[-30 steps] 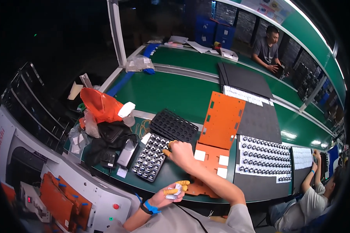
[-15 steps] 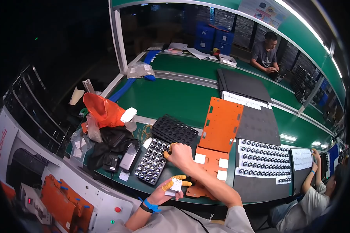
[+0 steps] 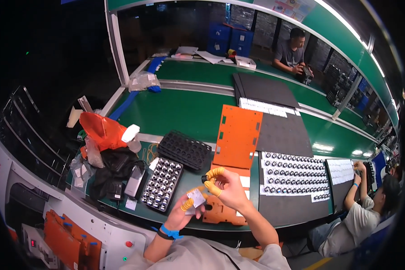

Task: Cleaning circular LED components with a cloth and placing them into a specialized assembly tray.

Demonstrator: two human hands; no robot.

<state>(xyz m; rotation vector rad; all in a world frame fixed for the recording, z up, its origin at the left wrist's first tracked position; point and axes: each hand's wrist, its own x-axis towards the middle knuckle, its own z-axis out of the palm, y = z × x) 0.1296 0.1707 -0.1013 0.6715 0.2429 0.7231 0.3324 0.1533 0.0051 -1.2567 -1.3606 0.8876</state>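
Note:
My left hand (image 3: 177,219), with yellow finger covers and a blue wristband, holds a small stack of white square boards (image 3: 195,198). Just right of it and a little higher, my right hand (image 3: 230,188) pinches a small black round part (image 3: 205,178) between finger and thumb, both in yellow covers. To the left of both hands stands a black tray (image 3: 183,173) filled with shiny round parts in rows. Behind my right hand, an orange fixture plate (image 3: 237,137) stands raised above a lower orange plate (image 3: 220,210), which my forearm partly hides.
Empty black trays (image 3: 184,148) are stacked behind the full one. On the right, white boards bearing black round parts (image 3: 294,175) line a dark mat (image 3: 279,209). A grey device (image 3: 134,181) and an orange bag (image 3: 102,130) lie left. One co-worker sits at right; another works across the bench.
My right hand has left the tray and come toward my left hand with the black round part. The whole view has shifted, so the bench sits further left in the picture.

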